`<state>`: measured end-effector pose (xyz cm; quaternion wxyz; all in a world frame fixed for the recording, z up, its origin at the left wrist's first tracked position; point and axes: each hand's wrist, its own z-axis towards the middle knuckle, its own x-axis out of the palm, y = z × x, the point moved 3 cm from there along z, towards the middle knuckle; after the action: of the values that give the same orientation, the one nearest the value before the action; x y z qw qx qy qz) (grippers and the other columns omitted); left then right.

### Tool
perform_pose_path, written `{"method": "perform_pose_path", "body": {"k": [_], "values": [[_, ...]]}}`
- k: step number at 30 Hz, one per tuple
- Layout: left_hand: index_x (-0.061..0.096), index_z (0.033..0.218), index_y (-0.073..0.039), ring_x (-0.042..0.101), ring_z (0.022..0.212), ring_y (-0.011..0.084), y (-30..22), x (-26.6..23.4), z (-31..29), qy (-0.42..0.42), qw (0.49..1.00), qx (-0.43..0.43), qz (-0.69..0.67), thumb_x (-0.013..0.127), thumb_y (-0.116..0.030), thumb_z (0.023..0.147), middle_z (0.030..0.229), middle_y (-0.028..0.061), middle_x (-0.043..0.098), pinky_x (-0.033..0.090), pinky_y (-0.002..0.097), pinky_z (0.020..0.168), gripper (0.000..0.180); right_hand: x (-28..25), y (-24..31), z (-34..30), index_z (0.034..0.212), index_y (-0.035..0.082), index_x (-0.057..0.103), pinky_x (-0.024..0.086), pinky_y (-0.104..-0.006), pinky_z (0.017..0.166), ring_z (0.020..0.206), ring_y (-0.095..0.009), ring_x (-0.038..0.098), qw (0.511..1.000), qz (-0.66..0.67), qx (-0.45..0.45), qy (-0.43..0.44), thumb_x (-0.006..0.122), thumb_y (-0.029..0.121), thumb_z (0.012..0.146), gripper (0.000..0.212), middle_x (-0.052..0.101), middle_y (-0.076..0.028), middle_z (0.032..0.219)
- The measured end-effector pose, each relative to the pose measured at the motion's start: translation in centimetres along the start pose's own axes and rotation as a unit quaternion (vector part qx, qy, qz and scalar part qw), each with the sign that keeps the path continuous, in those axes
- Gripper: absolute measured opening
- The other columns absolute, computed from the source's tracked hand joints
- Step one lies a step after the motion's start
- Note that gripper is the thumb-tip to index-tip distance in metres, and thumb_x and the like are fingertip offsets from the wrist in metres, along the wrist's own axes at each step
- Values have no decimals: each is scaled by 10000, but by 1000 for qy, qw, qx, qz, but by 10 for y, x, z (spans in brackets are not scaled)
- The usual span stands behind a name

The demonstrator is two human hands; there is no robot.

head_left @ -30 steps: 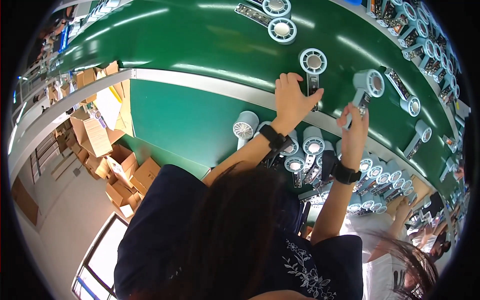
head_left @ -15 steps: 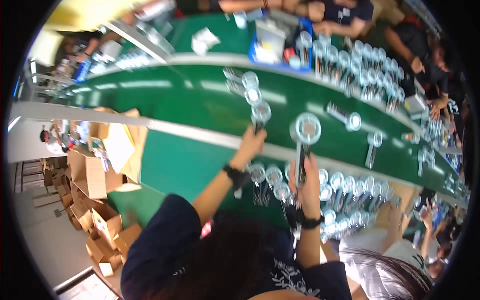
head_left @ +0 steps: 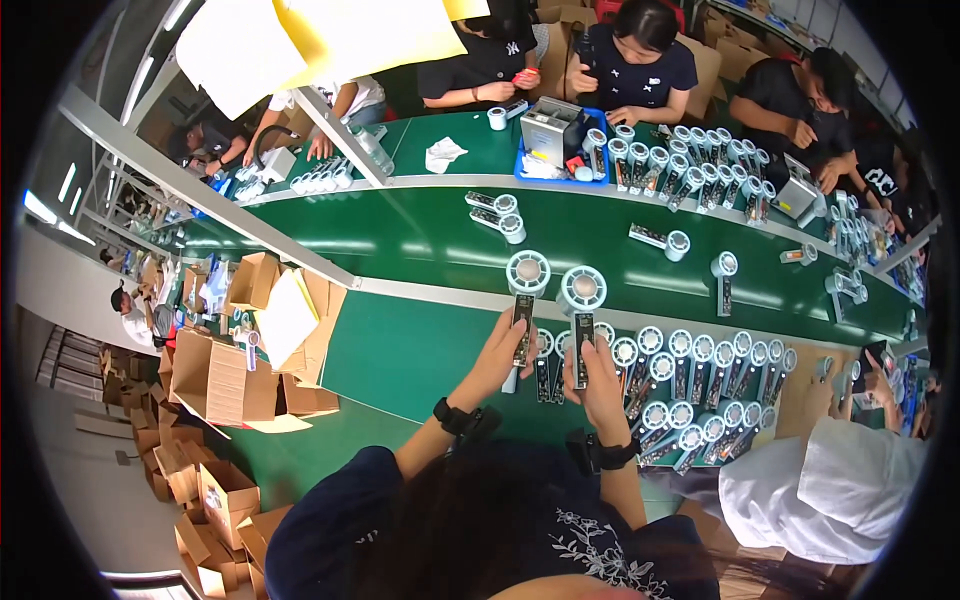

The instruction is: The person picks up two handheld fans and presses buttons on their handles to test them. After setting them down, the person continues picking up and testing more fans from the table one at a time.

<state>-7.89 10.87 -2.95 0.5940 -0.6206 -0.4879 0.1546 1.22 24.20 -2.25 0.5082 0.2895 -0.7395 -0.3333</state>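
1. Held fans (head_left: 583, 320), centre: smooth plastic with a soft sheen.
2. Belt (head_left: 420, 240), crossing the middle: smooth, glossy, streaked with reflections.
3. Counter (head_left: 395, 350), left of centre: smooth, nearly matt.
4. Boxes (head_left: 208, 375), left side: matt cardboard.
5. Yellow sheet (head_left: 350, 40), upper left: paper-like, smooth.
6. Shirt (head_left: 335, 520), bottom: matt cloth.

You are in a factory, on an assembly line. The sign of it is a long green conveyor belt (head_left: 400, 228). A few small hand fans (head_left: 725, 265) lie on it with their circuit boards showing. Many more sit in rows on both sides of the belt. Workers (head_left: 640, 85) line its far side. Cardboard boxes (head_left: 208, 375) are piled at its near side, to the left.
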Motion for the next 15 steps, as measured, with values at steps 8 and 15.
{"method": "perform_pose_path", "body": {"k": [8, 15], "values": [[382, 1074, -68, 480, 597, 107, -9, 16, -37, 16, 998, 56, -30, 333, -240, 978, 908, 52, 477, 391, 237, 404, 203, 22, -4, -34, 1030, 66, 405, 323, -214, 387, 498, -82, 421, 1000, 4, -24, 9, 370, 249, 982, 192, 479, -35, 746], [386, 1080, -46, 485, 570, 106, -27, 27, -55, 16, 998, 68, 6, 350, -266, 966, 903, 66, 485, 382, 230, 377, 250, 34, 5, -48, 1132, 50, 366, 315, -213, 385, 487, -81, 406, 1000, 7, -19, 17, 363, 214, 984, 221, 469, -38, 785]]}}
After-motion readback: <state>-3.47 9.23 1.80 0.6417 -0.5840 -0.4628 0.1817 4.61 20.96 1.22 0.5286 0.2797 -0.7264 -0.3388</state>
